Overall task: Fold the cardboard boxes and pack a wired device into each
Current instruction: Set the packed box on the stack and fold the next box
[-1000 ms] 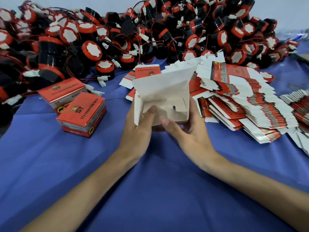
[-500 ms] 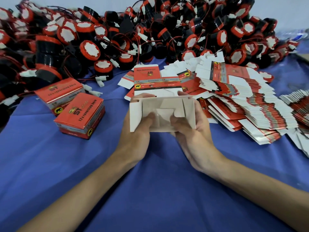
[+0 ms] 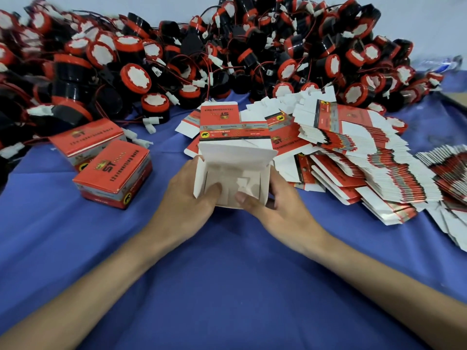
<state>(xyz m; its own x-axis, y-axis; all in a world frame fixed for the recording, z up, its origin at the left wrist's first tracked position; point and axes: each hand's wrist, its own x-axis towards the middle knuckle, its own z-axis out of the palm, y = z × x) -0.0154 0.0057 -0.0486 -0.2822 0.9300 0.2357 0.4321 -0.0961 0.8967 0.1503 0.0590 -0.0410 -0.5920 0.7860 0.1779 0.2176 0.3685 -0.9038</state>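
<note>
Head view, left to right: two closed boxes point(image 3: 112, 173) lie on the blue tabletop point(image 3: 227, 286), their red lids printed "ST" and what reads as "12v reversing horn". Just right of them the left hand point(image 3: 184, 200) grips the left wall of a half-folded box point(image 3: 235, 157), thumb inside. The right hand point(image 3: 283, 208) grips its right side, thumb pressing the white bottom flaps. Both sets of fingers curl round it, with its open end facing the camera. Flat box blanks point(image 3: 366, 160) fan out at right. Wired devices point(image 3: 177, 59), black with red rims, are piled behind.
</note>
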